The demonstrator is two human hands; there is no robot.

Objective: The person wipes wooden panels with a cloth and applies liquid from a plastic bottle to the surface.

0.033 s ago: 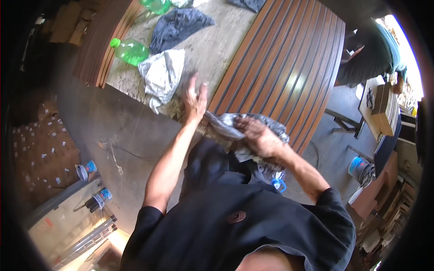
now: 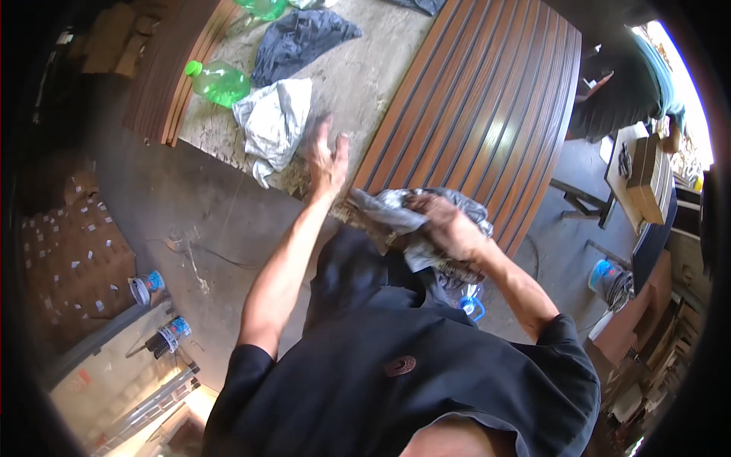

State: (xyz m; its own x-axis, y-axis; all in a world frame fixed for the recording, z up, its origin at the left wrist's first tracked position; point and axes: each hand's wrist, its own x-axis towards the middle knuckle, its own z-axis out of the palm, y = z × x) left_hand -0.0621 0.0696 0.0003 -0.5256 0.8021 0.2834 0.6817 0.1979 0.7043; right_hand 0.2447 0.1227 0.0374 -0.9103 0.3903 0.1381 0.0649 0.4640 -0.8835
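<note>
My right hand grips a crumpled grey-and-white rag at the near end of a brown slatted wood panel. Dark smudges mark its fingers, slightly blurred by motion. Part of the rag hangs below the panel's near edge. To the left, my left hand holds nothing, its fingers apart over the worn tabletop. It is close to the panel's left edge and beside a crumpled white cloth. A dark cloth lies beyond that white one.
A green bottle lies on the table's left, by stacked brown boards. Buckets stand on the floor at left and right. A person bends at far right near a wooden block. A cable crosses the floor.
My right hand and the rag have shifted slightly to the right along the panel's near end. My left hand stays in nearly the same place.
</note>
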